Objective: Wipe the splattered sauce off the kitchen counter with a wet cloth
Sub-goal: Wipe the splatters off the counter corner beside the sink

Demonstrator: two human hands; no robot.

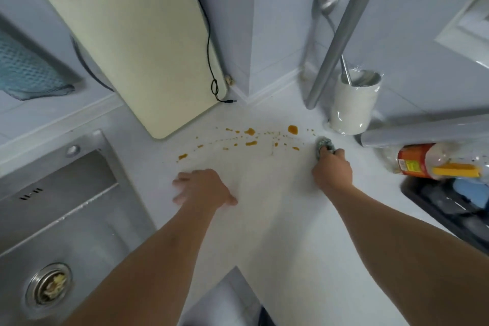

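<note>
Orange-brown sauce splatters lie in a scattered band across the white counter, from a blob at the left to a larger blob at the right. My right hand grips a bunched grey-green cloth and holds it down on the counter at the right end of the splatters. My left hand rests flat on the counter, fingers spread, just in front of the sauce.
A steel sink lies at the left. A pale cutting board leans on the wall with a black cable beside it. At the right stand a white utensil cup, a metal pole, a bottle and a black tray.
</note>
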